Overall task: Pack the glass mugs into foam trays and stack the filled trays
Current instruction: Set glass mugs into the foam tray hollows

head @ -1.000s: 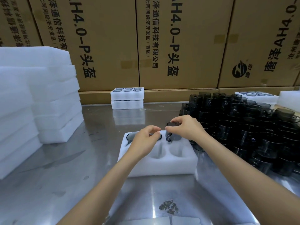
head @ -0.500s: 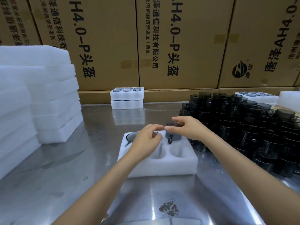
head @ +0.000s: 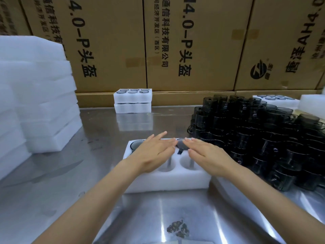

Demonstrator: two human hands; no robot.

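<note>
1. The foam tray (head: 167, 180) lies on the steel table (head: 88, 199) right in front of the person, its long side running from 9 o'clock to 3 o'clock.
2. Its far row holds dark glass: one mug (head: 136, 144) in the far-left pocket and another mug (head: 181, 147) in the far-right pocket, handle pointing back toward 6 o'clock. The far-middle pocket is hidden under the left hand, so I cannot tell what is in it.
3. At least two near-row pockets look empty.
4. The left hand (head: 154, 152) is spread flat, fingers straight and pointing to about 1 o'clock, over the middle of the tray. It grips nothing; whether it presses on glass I cannot tell.
5. The right hand (head: 205, 154) is likewise flat and loose, fingers pointing to 11 o'clock, tips at the rim of the far-right mug. It has hold of nothing.
6. The heap of loose mugs (head: 260, 138) sits from 1 to 3 o'clock of the tray, just beside its right end.
7. I judge the right hand is plainly the nearer one for fetching the next mug.
8. Two filled trays (head: 132, 101) stand stacked at 12 o'clock, well apart; blank foam stacks (head: 38, 106) rise at 9 to 10 o'clock.
</note>
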